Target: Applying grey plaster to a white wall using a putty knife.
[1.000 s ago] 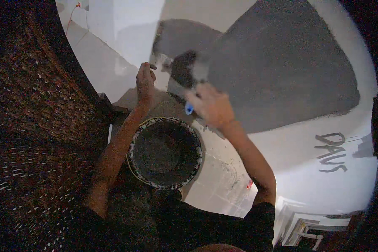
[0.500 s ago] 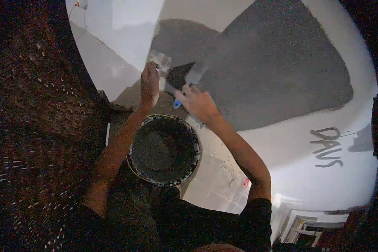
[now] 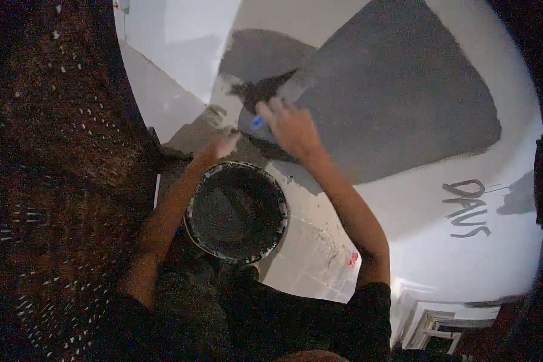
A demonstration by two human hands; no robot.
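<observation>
My right hand (image 3: pixel 292 130) is closed around a trowel with a blue handle (image 3: pixel 257 122), in front of the pale wall. Its blade is hard to tell from the grey coat. Lower and to the left, my left hand (image 3: pixel 224 143) is closed on a scraper-like tool with a pale, blurred blade (image 3: pixel 214 113). A large dark grey patch of plaster (image 3: pixel 398 96) covers the wall to the right of my hands. Just below both hands stands a round bucket (image 3: pixel 285 226), its rim spattered, with grey mix inside.
Lettering in grey smears marks the white wall (image 3: pixel 464 265) at the right. Below my right forearm lies a pale tiled surface (image 3: pixel 311 265) with a small red mark. A window frame (image 3: pixel 425 323) shows at the lower right. Dark, rough ground or wall (image 3: pixel 54 181) fills the left.
My left hand has come down toward the bucket with its tool. My right hand has risen slightly and shifted right with the trowel, and the dark shape on the wall looks wider.
</observation>
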